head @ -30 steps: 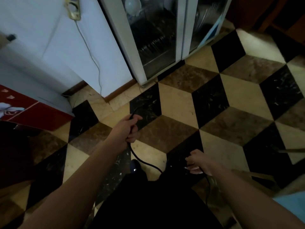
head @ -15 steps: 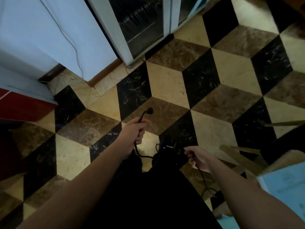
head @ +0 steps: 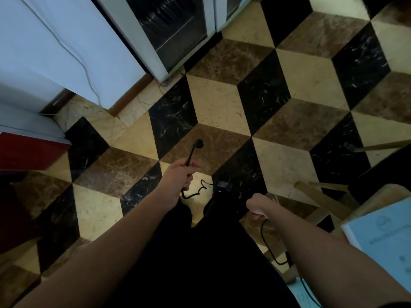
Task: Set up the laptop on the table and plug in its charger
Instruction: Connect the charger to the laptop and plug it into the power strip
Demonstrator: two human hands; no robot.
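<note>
My left hand [head: 178, 177] is closed on the black charger cable just below its plug [head: 198, 144], which sticks up and away from my fist. The cable [head: 193, 195] hangs in a kinked loop below that hand toward the black power brick [head: 223, 184], which hangs above a dark floor tile. My right hand [head: 258, 208] is a fist around another stretch of the same cable, which drops in a loop [head: 268, 245] beside my leg. No laptop is in view.
A white cabinet [head: 73, 47] with a thin white cord and a glass-door appliance [head: 173, 34] stand at the top. A red box [head: 24, 152] sits at the left. Wooden stool legs [head: 320, 196] and light blue papers [head: 382, 236] are at the right. The floor has cube-pattern tiles.
The view has tilted down and the cabinets have slid up out of frame. The plug now stands clear above my left fist, and my right hand has closed tighter on the cable.
</note>
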